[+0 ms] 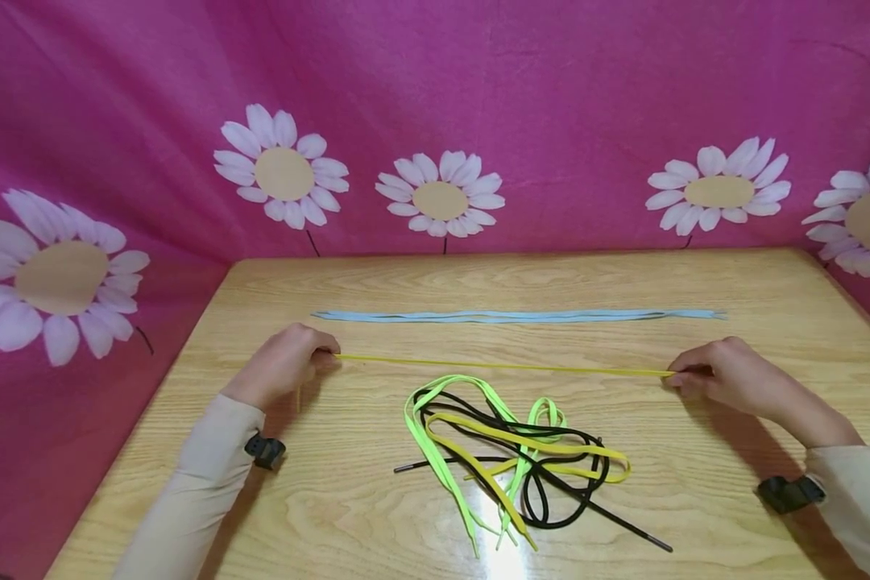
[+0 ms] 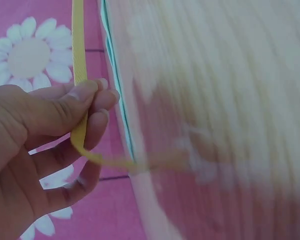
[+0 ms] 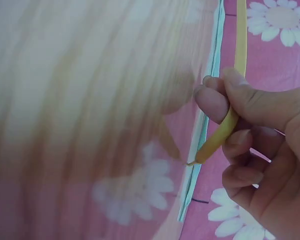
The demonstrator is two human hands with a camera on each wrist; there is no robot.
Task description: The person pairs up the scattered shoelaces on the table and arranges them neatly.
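Observation:
A flat yellow shoelace (image 1: 503, 366) is stretched straight between my two hands, above the table. My left hand (image 1: 290, 364) pinches it between thumb and fingers; in the left wrist view a loose tail of the yellow lace (image 2: 78, 135) hangs past the fingers. At the other side my right hand (image 1: 728, 379) pinches it near its end, and the right wrist view shows the short end with its narrow tip (image 3: 192, 163) sticking out below the fingers. Beyond the stretched lace, light blue shoelaces (image 1: 493, 316) lie straight, side by side, across the table.
Nearer to me lies a loose tangle of a neon green lace (image 1: 435, 451), a black round lace (image 1: 551, 475) and another yellow lace (image 1: 507, 503). The wooden table (image 1: 333, 499) meets a pink cloth (image 1: 551, 97) with white daisies at its back and sides.

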